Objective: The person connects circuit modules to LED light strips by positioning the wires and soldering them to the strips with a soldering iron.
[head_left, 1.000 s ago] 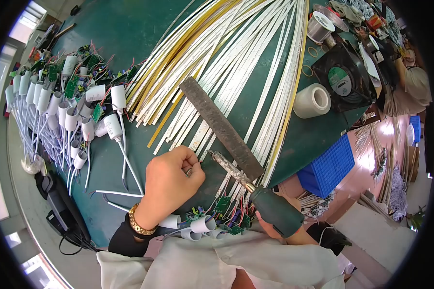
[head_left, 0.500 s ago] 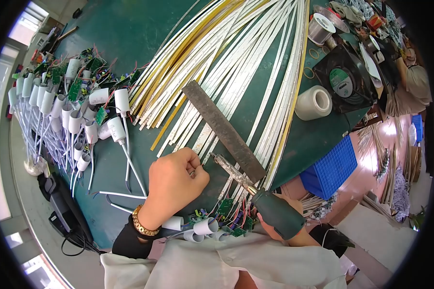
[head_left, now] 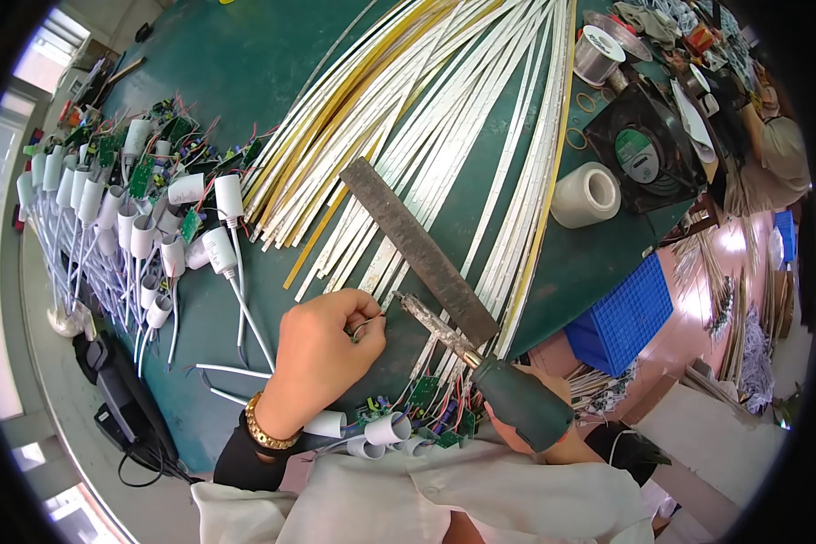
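Note:
My right hand [head_left: 510, 430] is wrapped round the green handle of a soldering iron [head_left: 523, 405]. The iron's crusted metal tip points up and left, close to the lower end of a dark metal bar [head_left: 422, 252]. Just left of that tip, my left hand [head_left: 325, 349] is closed in a pinch on a thin wire, of which only a short end shows. The bar lies across a fan of white and yellow LED strips [head_left: 444, 154]. Below, near my body, sit green circuit boards [head_left: 423, 392] and white plastic caps [head_left: 387, 428].
White lamp caps with cables [head_left: 142, 236] are piled at the left. To the right stand a wire spool [head_left: 598, 56], a white roll [head_left: 587, 196] and a black fan [head_left: 644, 150]. A blue crate [head_left: 621, 313] is beyond the table edge; another person's arm [head_left: 771, 154] shows far right.
My left hand has shifted slightly left and down, its fingers a little looser, and the thin wire shows more. The soldering iron stays almost in place.

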`<act>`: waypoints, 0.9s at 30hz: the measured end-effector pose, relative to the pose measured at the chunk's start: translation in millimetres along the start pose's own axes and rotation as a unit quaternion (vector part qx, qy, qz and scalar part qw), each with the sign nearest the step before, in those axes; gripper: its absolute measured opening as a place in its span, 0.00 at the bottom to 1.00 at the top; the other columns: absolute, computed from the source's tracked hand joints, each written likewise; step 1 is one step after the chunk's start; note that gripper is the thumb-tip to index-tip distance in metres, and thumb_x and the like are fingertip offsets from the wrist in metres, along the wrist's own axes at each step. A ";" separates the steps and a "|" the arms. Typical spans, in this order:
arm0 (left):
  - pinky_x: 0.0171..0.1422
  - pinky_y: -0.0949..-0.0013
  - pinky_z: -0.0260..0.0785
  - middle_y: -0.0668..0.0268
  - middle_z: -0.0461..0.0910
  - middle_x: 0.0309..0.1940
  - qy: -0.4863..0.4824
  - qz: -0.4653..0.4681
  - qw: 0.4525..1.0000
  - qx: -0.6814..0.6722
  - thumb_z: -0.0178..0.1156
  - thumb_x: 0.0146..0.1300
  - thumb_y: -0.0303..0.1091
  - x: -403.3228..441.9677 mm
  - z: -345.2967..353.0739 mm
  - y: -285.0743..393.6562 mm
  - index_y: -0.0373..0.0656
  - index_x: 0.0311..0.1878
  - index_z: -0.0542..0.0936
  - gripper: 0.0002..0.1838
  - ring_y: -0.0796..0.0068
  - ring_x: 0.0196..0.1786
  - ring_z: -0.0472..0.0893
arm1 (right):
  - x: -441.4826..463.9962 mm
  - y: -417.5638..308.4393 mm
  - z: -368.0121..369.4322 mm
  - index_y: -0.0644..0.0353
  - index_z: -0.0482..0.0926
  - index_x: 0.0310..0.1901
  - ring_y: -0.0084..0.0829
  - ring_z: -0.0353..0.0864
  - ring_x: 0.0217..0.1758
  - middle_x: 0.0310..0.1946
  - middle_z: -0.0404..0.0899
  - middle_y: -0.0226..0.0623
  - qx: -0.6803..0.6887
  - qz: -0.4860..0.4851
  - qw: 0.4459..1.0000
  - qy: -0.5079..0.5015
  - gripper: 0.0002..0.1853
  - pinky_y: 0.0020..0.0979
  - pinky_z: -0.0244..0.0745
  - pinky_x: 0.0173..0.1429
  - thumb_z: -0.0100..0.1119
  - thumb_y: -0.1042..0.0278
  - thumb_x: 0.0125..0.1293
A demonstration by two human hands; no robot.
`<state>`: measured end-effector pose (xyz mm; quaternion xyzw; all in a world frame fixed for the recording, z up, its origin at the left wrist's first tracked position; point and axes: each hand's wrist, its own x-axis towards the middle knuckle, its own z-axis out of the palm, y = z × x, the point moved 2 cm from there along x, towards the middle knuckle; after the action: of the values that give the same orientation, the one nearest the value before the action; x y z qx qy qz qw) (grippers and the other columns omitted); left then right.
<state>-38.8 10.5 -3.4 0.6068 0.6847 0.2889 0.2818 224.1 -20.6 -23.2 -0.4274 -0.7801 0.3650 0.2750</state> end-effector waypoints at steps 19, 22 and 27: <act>0.37 0.64 0.74 0.55 0.82 0.30 -0.048 -0.026 0.998 -0.025 0.64 0.58 0.23 -4.6 -7.6 1.8 0.37 0.38 0.77 0.07 0.57 0.32 0.84 | -2.2 4.4 -1.3 0.63 0.84 0.42 0.25 0.83 0.31 0.32 0.85 0.32 0.086 0.075 0.993 -0.008 0.08 0.24 0.77 0.35 0.61 0.73 0.63; 0.36 0.64 0.74 0.56 0.81 0.30 -0.032 -0.030 0.999 -0.030 0.64 0.58 0.22 -4.0 -5.1 3.4 0.37 0.38 0.78 0.05 0.58 0.31 0.83 | -5.9 12.4 2.3 0.63 0.84 0.42 0.28 0.83 0.31 0.32 0.84 0.35 0.134 0.117 0.984 -0.026 0.08 0.26 0.78 0.32 0.60 0.71 0.66; 0.37 0.65 0.74 0.56 0.82 0.29 -0.012 0.036 0.999 0.002 0.65 0.58 0.22 -2.1 -4.4 0.6 0.37 0.38 0.81 0.05 0.60 0.31 0.82 | -18.4 28.3 9.9 0.64 0.83 0.39 0.32 0.83 0.29 0.31 0.83 0.40 0.118 0.097 0.988 -0.033 0.10 0.29 0.77 0.29 0.58 0.66 0.69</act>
<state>-41.4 8.2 0.0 0.6353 0.6597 0.2896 0.2783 238.8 -29.4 -53.9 -0.4529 -0.6950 0.4936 0.2611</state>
